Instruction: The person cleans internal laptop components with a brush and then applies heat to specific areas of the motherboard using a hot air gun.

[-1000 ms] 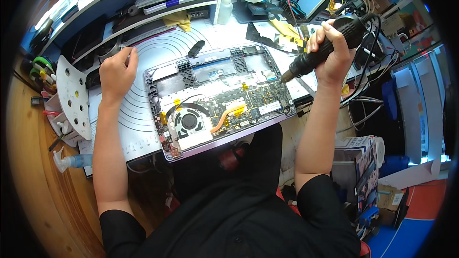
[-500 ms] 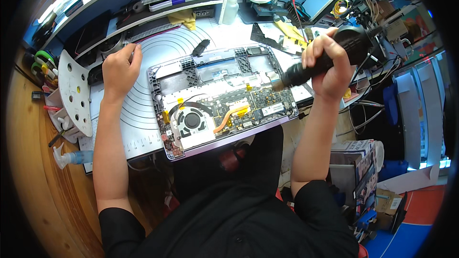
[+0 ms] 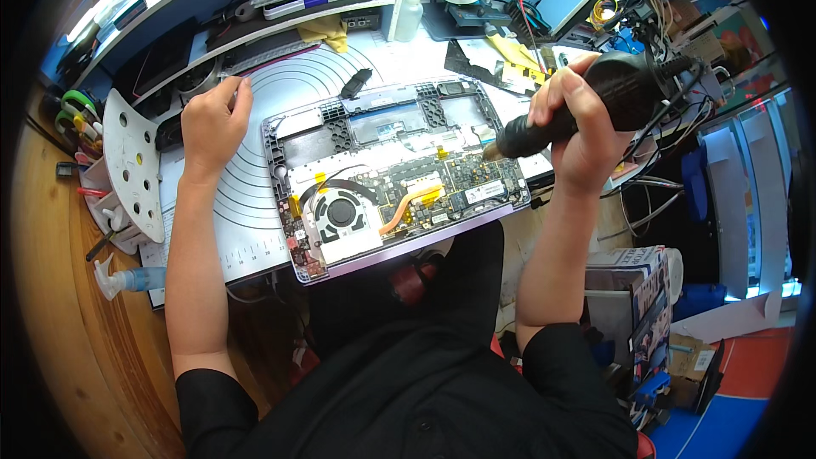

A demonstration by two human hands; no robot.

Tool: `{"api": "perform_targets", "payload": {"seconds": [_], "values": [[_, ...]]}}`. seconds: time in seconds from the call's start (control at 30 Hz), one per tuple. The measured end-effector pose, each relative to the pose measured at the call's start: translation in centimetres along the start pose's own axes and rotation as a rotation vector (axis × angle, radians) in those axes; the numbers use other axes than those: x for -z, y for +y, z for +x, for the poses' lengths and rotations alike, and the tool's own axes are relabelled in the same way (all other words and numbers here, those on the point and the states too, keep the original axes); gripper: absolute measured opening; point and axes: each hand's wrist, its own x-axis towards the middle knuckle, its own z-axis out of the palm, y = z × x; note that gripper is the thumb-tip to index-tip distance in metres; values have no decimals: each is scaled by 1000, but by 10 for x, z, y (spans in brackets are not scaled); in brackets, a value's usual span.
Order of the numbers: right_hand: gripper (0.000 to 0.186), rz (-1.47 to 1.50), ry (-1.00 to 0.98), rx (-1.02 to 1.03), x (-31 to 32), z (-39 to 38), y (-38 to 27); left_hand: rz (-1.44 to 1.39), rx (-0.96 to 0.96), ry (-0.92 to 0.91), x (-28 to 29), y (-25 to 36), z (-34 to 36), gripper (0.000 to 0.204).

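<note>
In my raised right hand (image 3: 585, 132) is a black hot air gun (image 3: 627, 89), its fingers wrapped round the grip. The metal nozzle (image 3: 493, 152) points down over the right part of a circuit board (image 3: 463, 177), a small gap away as far as I can tell. That board lies in an opened laptop base (image 3: 399, 253), beside a round black fan (image 3: 342, 213) and a copper heat pipe (image 3: 406, 207). My left hand (image 3: 216, 129) rests in a loose fist left of the laptop, nothing showing in it.
A white mat (image 3: 246, 242) with curved lines lies beneath the laptop. At the left stand a white tool holder (image 3: 132, 161) and a spray bottle (image 3: 132, 279). A small black part (image 3: 356, 83) sits behind the laptop. Shelves run along the back; cables crowd the right.
The hot air gun has tilted and shifted slightly, with its nozzle now a little left and its cord showing at the rear. My left hand and the laptop have stayed put.
</note>
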Motion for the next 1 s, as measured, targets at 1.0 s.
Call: {"api": "perform_targets", "payload": {"seconds": [1.0], "values": [[26,693,-403,-280,-29,-65,-15,4,22,-1,1,-3,-3,22]]}}
